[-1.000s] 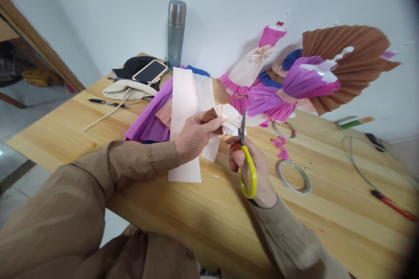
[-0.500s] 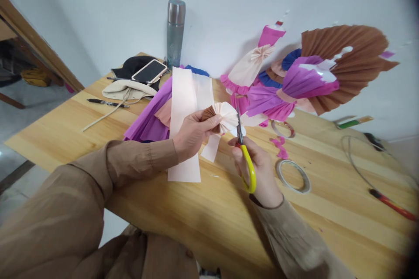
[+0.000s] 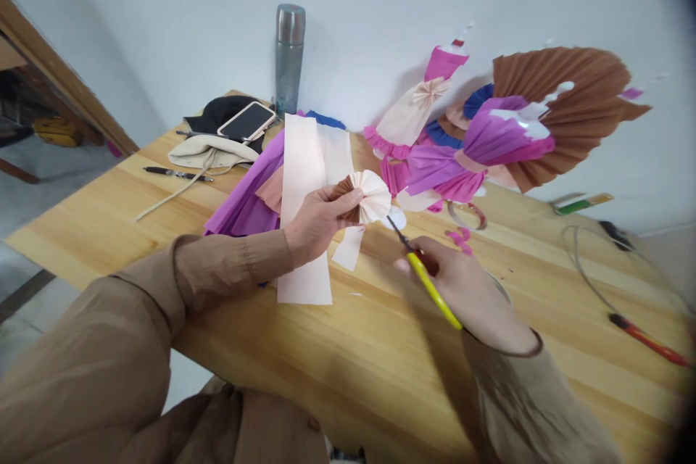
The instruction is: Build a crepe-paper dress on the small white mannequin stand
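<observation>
My left hand (image 3: 315, 221) pinches a small pleated paper fan (image 3: 370, 196), cream with a brown part, and holds it above the wooden table (image 3: 337, 348). A loose cream strip hangs from the fan. My right hand (image 3: 467, 290) grips yellow-handled scissors (image 3: 427, 275), tilted low to the right of the fan, with the blade tips pointing up-left toward its lower edge. The blades look nearly closed and do not touch the paper.
Cream sheets (image 3: 304, 181) and purple paper (image 3: 244, 203) lie under my left hand. Finished pleated fans (image 3: 522, 123) lean on the wall. A flask (image 3: 288, 54), a phone (image 3: 247, 121) on a pouch, a pen (image 3: 174, 173), tape rolls and a red-handled tool (image 3: 647, 341) are also on the table.
My right hand has swung the scissors down and to the right, from upright against the fan's edge to a low tilt away from it. The left hand kept the fan almost still.
</observation>
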